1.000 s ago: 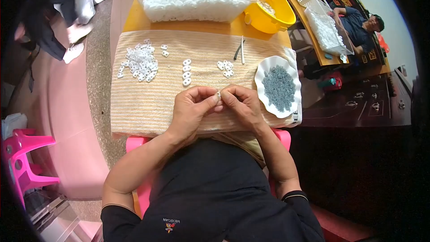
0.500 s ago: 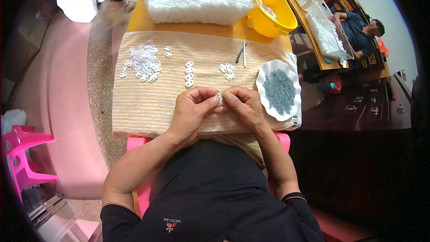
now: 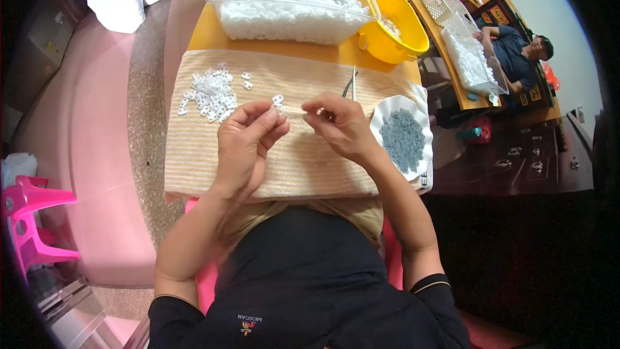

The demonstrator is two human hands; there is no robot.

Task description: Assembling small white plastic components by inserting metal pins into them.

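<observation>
My left hand (image 3: 248, 139) hovers over the striped beige cloth (image 3: 206, 168), fingers curled against the thumb; I cannot see whether anything is between them. A pair of small white plastic pieces (image 3: 278, 99) lies just beyond its fingertips. My right hand (image 3: 342, 129) is a short way to the right, pinching a tiny white piece (image 3: 320, 111) between thumb and forefinger. A loose pile of white plastic pieces (image 3: 210, 94) sits on the cloth at the far left. A white plate of small grey parts (image 3: 403, 139) is beside my right wrist.
A thin metal tool (image 3: 352, 81) lies on the cloth beyond my right hand. Behind it stand a clear bin of white pieces (image 3: 290, 0) and a yellow bowl (image 3: 394, 22). Another person (image 3: 516, 52) sits at a table far right. A pink stool (image 3: 32, 220) stands left.
My hands, pressed together at the cloth's near edge, have lifted and moved apart. The camera view has shifted closer to the table.
</observation>
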